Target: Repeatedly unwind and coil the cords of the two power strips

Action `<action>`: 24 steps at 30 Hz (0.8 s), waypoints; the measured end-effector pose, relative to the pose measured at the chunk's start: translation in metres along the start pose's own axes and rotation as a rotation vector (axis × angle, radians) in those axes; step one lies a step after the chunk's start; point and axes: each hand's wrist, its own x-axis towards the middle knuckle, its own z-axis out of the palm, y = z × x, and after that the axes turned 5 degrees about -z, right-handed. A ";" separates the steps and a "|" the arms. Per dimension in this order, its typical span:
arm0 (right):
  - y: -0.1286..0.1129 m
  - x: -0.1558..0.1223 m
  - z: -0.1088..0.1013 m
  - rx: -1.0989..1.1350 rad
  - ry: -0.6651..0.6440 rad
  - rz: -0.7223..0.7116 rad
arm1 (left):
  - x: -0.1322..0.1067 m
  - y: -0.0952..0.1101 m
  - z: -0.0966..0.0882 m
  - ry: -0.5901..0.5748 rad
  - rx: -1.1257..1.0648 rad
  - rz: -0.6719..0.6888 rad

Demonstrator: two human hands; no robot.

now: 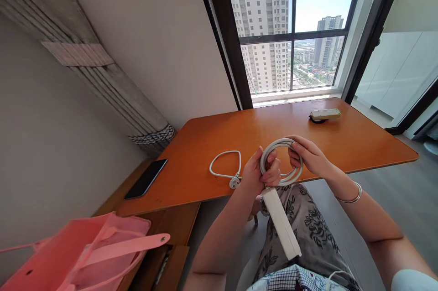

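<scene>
A white power strip (pixel 281 222) hangs lengthwise over my lap, its near end pointing down toward me. Its white cord (pixel 281 142) is wound into a loose round coil above the table's front edge. My left hand (pixel 262 171) is closed around the coil's left side, near where the cord meets the strip. On the coil's right side, the fingers of my right hand (pixel 306 155) pinch the loops. The cord's free end lies in a bend on the tabletop, with its plug (pixel 234 182) just left of my left wrist.
A second power strip (pixel 325 114) with a dark cord lies at the back right of the brown table (pixel 205 133). A black tablet-like slab (pixel 146 179) rests at the left. A pink bag (pixel 85 254) stands at the lower left. Behind the table is a window (pixel 292 35).
</scene>
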 end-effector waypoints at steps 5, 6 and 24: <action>0.008 0.000 0.014 -0.001 0.155 -0.061 | 0.002 -0.003 0.001 0.045 0.003 0.006; 0.009 0.000 0.014 0.021 0.162 -0.059 | 0.002 -0.004 0.001 0.036 -0.008 0.011; 0.043 -0.009 0.034 0.098 0.369 -0.037 | 0.003 -0.007 0.009 0.106 0.090 0.210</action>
